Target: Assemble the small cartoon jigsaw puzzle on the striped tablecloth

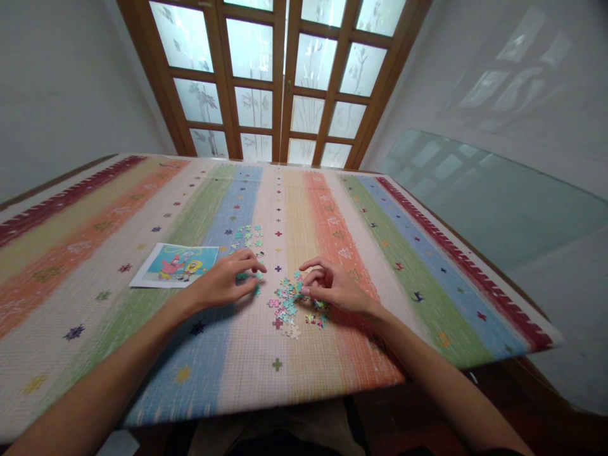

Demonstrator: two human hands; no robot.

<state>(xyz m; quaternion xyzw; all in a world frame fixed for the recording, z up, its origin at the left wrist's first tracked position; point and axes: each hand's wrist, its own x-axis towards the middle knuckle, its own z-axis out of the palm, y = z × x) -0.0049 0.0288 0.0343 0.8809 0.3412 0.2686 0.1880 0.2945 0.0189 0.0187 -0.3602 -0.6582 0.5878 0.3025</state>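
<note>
Evidently light, thin, rigid: loose puzzle pieces [289,304] heaped just left of right hand [335,288], fingers curled, pinching one. Left hand [223,282] pressing fingertips together on teal pieces [251,277]. Best pinched at edges; easily scattered.

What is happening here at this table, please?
A person sorts small colourful jigsaw puzzle pieces on a striped woven tablecloth. The left hand rests on a few greenish pieces, and the right hand pinches pieces at the loose pile. A printed cartoon reference picture lies to the left.
</note>
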